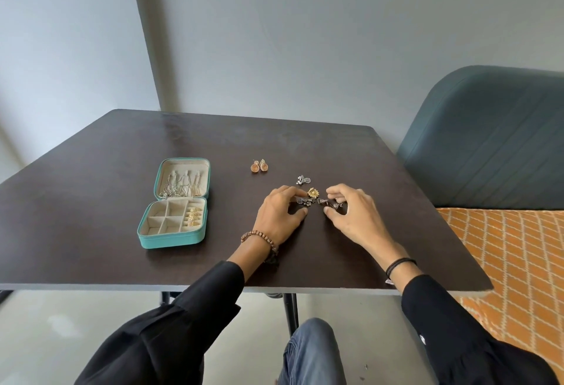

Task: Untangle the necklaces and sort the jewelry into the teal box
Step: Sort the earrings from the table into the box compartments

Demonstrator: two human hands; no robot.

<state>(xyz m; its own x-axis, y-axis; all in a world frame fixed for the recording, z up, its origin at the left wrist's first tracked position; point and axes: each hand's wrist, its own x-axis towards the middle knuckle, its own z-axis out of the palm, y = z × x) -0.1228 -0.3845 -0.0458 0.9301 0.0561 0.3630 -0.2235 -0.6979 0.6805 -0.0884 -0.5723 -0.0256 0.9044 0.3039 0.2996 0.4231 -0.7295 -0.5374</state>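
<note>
While my left hand (279, 215) and right hand (354, 212) curl over the earring cluster (313, 193), grip unclear, the teal box (171, 239) lies leftward, nearer my left.

- Light: soft, diffuse, daylight-like; moderately bright; shadows soft-edged throughout.
- Wall (305, 33): even grey tone, paler toward the left.
- Table (91, 216): dark top with a dull pale sheen along the far edge, strongest near the far left corner.
- Left hand (279, 216), right hand (354, 216): faint blurred shadows beneath the palms.
- Teal box (171, 239): thin soft shadow along its near side.
- Floor (61, 323): blotchy pale reflections below the near edge.
- Wide-angle distortion: table edges splay, wall corner leans, sleeves (183, 323) stretched large.
- Silver pieces (305, 201) at the fingers: too small and soft to resolve.
</note>
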